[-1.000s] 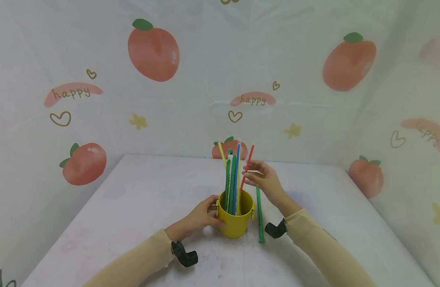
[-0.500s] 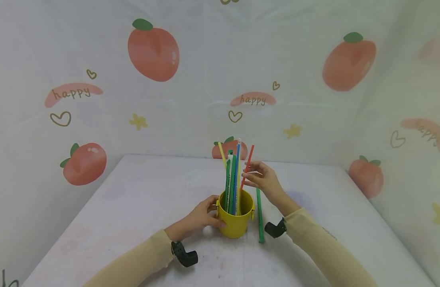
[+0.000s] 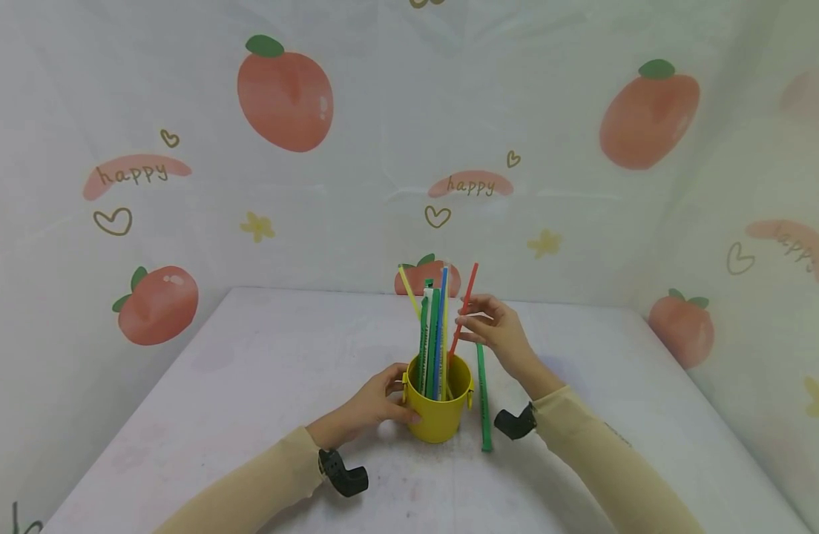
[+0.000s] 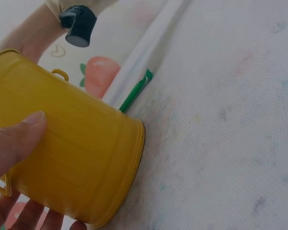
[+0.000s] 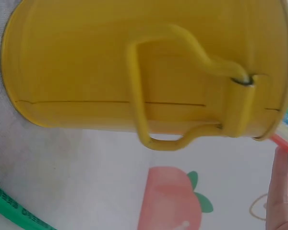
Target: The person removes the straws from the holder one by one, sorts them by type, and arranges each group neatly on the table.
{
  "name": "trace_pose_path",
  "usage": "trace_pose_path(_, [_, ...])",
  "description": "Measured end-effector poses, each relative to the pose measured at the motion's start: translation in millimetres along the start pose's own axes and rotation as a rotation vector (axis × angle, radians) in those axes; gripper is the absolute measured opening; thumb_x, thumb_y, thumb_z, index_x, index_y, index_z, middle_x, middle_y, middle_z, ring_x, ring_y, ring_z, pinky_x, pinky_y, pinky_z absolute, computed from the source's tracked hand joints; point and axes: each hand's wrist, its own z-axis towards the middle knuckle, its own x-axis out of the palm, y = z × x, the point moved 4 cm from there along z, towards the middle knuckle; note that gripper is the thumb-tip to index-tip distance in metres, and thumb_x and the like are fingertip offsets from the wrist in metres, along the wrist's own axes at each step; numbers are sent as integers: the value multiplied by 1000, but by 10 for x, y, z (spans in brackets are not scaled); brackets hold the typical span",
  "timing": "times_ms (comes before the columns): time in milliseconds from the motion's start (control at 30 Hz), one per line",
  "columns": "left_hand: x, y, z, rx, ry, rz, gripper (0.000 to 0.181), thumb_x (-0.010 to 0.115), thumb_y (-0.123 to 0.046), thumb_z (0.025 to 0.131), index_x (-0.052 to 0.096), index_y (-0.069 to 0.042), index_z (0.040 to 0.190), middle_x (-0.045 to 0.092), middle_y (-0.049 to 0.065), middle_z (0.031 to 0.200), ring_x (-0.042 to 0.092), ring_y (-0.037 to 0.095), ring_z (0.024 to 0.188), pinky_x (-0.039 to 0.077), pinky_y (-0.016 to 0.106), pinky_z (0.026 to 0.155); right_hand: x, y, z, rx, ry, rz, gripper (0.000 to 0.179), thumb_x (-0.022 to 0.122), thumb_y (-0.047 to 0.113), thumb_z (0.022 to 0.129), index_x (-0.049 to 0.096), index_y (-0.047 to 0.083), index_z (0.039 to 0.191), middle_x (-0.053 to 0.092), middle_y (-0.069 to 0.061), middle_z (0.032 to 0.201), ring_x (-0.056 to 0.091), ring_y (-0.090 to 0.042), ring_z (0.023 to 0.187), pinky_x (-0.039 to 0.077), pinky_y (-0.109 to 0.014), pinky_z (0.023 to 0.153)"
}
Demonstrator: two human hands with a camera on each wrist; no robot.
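Note:
A small yellow bucket (image 3: 435,419) with side handles stands on the table. My left hand (image 3: 372,404) grips its left side; in the left wrist view the thumb (image 4: 19,143) lies across the wall and the other fingers pass under it. Above the rim, my right hand (image 3: 496,330) pinches a slim red straw (image 3: 472,285), whose lower end is inside the bucket. Upright in the bucket are several green-and-white wrapped sticks (image 3: 427,334), a blue stick (image 3: 443,297) and thin yellow straws (image 3: 409,285). Only some right fingers (image 5: 280,191) show in the right wrist view.
A long green wrapped stick (image 3: 485,408) lies on the table just right of the bucket, under the right forearm. The white, faintly stained tabletop (image 3: 249,415) meets a printed curtain (image 3: 356,185) at the back and sides.
My right hand has risen slightly with the red straw, which now sits a little higher and further right. The left yellow straw leans more to the left. The left hand keeps its place.

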Motion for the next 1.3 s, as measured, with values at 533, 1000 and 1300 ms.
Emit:
trace_pose_path(533, [4,-19,-17,7,2,-17,71,82,-16,67,45,-14,128,50,0,128,42,26,123,30,51,105,-130,247,2,-67,-73,-57,29,68,10,83,57,10,110,57,-11,104,63,-19,90,54,-35,76])
trace_pose_path(1000, [7,-13,-10,17,11,-29,72,82,-15,68,44,-14,129,49,1,128,43,24,122,31,49,105,-242,486,-10,-161,-91,19,27,63,2,86,57,10,111,58,-6,103,61,-17,93,54,-32,77])
trace_pose_path(1300, [2,11,7,22,3,1,71,82,-16,67,45,-13,128,49,2,129,43,26,122,31,50,105,-290,625,-1,-232,-91,119,27,59,-6,86,60,10,108,59,-6,98,60,-17,89,55,-32,75])
